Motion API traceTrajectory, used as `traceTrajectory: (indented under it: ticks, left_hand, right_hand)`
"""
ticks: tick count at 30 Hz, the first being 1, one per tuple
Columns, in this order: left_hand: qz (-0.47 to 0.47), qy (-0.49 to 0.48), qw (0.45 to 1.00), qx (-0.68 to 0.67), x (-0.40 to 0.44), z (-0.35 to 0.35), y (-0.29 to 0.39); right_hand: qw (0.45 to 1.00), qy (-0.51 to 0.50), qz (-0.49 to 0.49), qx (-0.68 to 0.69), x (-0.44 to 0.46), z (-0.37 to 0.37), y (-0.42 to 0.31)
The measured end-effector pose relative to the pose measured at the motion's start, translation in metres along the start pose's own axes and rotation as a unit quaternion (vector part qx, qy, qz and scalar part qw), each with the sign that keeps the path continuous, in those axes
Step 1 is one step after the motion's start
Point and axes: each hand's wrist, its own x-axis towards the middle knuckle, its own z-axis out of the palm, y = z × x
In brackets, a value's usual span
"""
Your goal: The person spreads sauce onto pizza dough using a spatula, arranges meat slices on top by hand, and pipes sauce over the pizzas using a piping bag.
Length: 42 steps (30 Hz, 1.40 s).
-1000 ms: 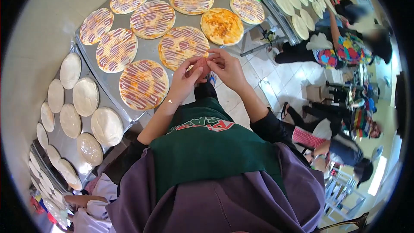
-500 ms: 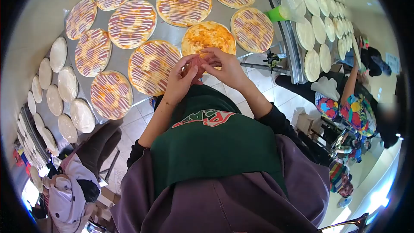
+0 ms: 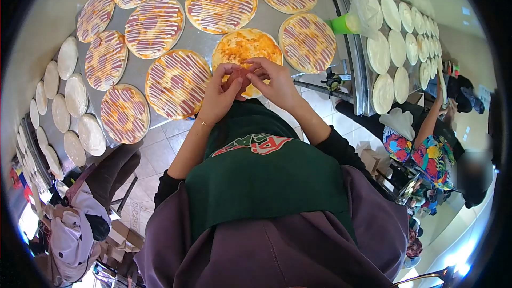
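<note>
My left hand (image 3: 220, 93) is closed on thin pink slices of meat (image 3: 241, 78), held in front of my apron. The fingers of my right hand (image 3: 274, 82) pinch the same slices from the other side. Just beyond both hands lies a pizza with only browned sauce and cheese (image 3: 248, 45), partly covered by my fingers. A pizza with pink slices and white stripes (image 3: 178, 84) is to its left, and another striped pizza (image 3: 307, 42) to its right. More striped pizzas (image 3: 221, 4) lie farther back.
The metal table (image 3: 200, 37) holds the pizzas. Pale dough rounds (image 3: 76, 95) lie at the left and on a right-hand table (image 3: 360, 64), beside a green cup (image 3: 345, 24). One person (image 3: 74, 229) is at lower left; another in a flowered garment (image 3: 433, 154) is at right.
The view has turned and shifted right along the table, so the sauce-and-cheese pizza now lies directly beyond my hands. Both hands still hold the pink slices.
</note>
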Motion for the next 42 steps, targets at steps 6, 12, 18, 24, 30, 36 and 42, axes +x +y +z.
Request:
traceTrajectory:
  ticks: [6, 12, 18, 24, 30, 36, 42]
  left_hand:
    - [-0.029, 0.000, 0.999, -0.026, -0.004, -0.006, 0.007]
    - [-0.027, 0.005, 0.997, -0.066, -0.009, -0.012, 0.005]
    - [-0.032, 0.004, 0.998, -0.060, -0.013, -0.014, 0.002]
    - [-0.047, 0.025, 0.995, -0.081, -0.012, -0.007, 0.001]
    - [-0.038, 0.056, 0.997, -0.044, -0.006, -0.004, -0.002]
    - [-0.035, 0.088, 0.995, -0.038, 0.001, 0.003, -0.003]
    - [-0.053, 0.072, 0.995, -0.034, 0.008, 0.007, -0.005]
  right_hand:
    - [0.998, 0.030, -0.061, 0.006, -0.002, 0.005, 0.006]
    - [0.981, 0.053, -0.152, -0.109, -0.003, 0.016, -0.002]
    - [0.993, 0.049, -0.084, -0.069, -0.004, 0.021, -0.009]
    - [0.978, 0.045, -0.133, -0.156, -0.003, 0.018, -0.005]
    - [0.978, 0.033, -0.155, -0.136, -0.004, 0.015, -0.006]
    - [0.974, 0.025, -0.168, -0.151, -0.004, 0.011, -0.006]
    - [0.983, 0.041, -0.123, -0.128, -0.001, 0.008, 0.003]
